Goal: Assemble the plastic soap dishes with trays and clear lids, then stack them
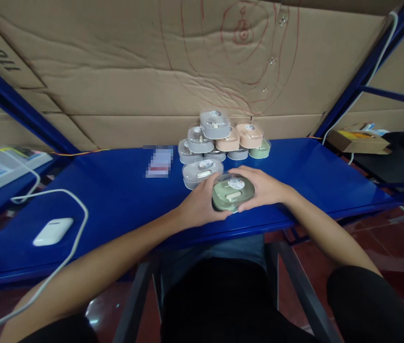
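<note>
Through the head view, I have my left hand and right hand around the green lidded box, fingers curled against opposite sides. It is at the counter's front; a grey box sits just beyond my left hand, before stacked boxes.

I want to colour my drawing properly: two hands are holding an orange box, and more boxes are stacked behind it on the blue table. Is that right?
Almost! The head view shows that the left hand and right hand hold a green box, not an orange one. The stacked boxes are behind it on the blue table.
</note>
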The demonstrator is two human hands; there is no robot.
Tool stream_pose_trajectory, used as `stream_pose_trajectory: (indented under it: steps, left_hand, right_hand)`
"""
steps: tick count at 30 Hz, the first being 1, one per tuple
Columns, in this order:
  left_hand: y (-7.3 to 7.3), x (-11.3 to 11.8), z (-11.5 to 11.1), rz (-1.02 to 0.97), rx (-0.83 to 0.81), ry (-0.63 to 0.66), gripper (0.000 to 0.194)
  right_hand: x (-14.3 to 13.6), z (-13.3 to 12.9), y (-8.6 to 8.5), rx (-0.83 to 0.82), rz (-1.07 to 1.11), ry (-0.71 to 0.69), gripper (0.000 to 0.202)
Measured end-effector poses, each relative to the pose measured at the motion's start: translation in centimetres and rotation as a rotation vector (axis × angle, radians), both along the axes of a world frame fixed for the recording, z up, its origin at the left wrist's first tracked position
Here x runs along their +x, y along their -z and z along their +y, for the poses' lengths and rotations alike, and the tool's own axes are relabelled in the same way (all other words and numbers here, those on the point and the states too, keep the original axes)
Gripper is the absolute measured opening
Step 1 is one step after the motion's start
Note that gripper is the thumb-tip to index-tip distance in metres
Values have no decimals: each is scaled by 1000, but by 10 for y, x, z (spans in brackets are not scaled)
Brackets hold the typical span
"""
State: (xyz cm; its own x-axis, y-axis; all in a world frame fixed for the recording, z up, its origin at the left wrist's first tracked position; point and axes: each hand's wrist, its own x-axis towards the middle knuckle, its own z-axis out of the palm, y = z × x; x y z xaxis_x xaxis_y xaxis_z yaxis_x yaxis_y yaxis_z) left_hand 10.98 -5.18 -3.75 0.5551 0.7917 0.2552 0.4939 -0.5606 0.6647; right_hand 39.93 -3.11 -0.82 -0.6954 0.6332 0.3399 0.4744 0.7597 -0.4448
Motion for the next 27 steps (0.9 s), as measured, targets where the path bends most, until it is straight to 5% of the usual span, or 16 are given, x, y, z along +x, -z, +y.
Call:
stream_pose_trajectory:
  steps: [5,10,16,21,27]
  left_hand:
    - [-7,-2,-1,52,-36,22,124]
    - [-13,-5,-2,157,34,83,108]
    - [-7,-4,0,199,76,78,113]
    - [-2,-3,3,174,65,73,119]
    - [4,-2,6,102,55,55,124]
  right_hand:
    - [54,15,-16,8,9,238,112]
    - [91,31,-5,-80,-178,435,113]
    - [90,38,14,-112,-298,417,109]
    - [92,31,5,-144,-200,388,121]
    - [31,-4,-14,15,-51,75,115]
